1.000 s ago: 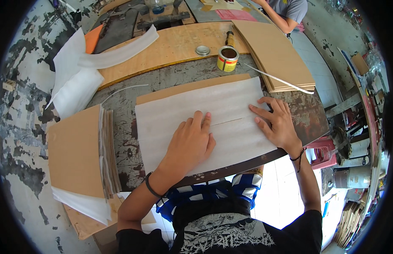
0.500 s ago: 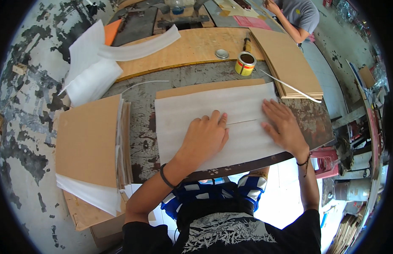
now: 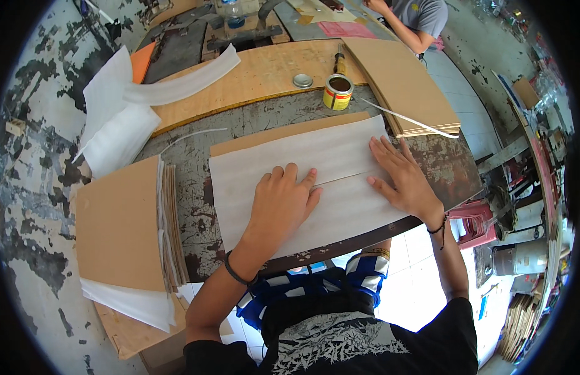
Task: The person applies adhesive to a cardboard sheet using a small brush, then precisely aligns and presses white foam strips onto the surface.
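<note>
A white foam sheet [image 3: 252, 206] lies on a brown cardboard piece [image 3: 284, 132], whose far edge shows beyond the foam. A thin seam crosses the foam. My left hand [image 3: 280, 200] rests on the sheet's left half, fingers partly bent, the index finger and thumb apart near the seam. Flat on the sheet's right side lies my right hand [image 3: 401, 178], fingers spread and holding nothing. Beyond the sheet stands an open can [image 3: 338, 99] with a red and yellow label and dark contents. Its round metal lid [image 3: 302, 80] lies left of it, and a brush-like tool [image 3: 340, 62] lies behind.
Stacked cardboard and foam sheets [image 3: 118, 225] stand at the left; a cardboard stack [image 3: 402, 81] lies at the right with a white strip [image 3: 409, 116] across it. Loose foam pieces [image 3: 118, 134] sit far left. Another person [image 3: 421, 19] sits at the far right. Red plastic stools [image 3: 471, 222] stand beside the table.
The whole view has shifted and turned slightly, so things on the table appear further left. Both hands stay at about the same places on the foam sheet.
</note>
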`<state>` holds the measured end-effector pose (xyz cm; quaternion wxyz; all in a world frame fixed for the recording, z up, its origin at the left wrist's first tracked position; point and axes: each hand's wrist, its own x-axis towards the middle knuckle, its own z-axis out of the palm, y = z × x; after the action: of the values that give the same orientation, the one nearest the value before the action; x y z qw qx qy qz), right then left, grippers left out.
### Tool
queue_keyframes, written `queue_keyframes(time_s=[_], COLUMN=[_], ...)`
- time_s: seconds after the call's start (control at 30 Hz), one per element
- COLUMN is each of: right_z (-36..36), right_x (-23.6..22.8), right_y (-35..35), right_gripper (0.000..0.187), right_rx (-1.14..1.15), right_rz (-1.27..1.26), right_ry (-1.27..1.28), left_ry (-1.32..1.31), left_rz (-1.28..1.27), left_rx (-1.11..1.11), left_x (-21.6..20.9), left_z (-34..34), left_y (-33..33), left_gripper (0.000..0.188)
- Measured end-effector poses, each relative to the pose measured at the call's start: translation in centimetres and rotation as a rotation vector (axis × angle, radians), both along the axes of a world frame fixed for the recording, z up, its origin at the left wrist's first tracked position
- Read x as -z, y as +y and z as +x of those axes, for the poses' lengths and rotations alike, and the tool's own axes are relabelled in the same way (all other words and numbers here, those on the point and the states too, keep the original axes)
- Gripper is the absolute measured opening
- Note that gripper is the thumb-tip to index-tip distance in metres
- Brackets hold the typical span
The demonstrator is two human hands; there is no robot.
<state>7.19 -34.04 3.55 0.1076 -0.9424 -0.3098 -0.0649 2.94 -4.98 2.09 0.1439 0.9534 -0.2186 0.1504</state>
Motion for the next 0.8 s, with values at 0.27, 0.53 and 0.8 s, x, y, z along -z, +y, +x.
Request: queue_keyframes(time_s=[0.27,0.53,0.8], right_z=[-0.2,-0.8,-0.7], right_x=[1.5,-1.1,0.7], right_y=[0.4,1.9,4.6], right_gripper=[0.058,0.054,0.065], right_rx=[0.003,-0.053,-0.038], right_rz=[0.189,0.303,0.054], right_ry=[0.048,0.007,-0.052], left_ry=[-0.025,0.009,0.034], left_rz=[-0.182,-0.206,0.069], left_rx=[0.121,0.096,-0.288], left_x=[0.0,0.1,1.1], left_z=[1.1,1.3,0.5], left_y=[0.1,0.0,2.0], left_gripper=[0.028,0.027,0.077])
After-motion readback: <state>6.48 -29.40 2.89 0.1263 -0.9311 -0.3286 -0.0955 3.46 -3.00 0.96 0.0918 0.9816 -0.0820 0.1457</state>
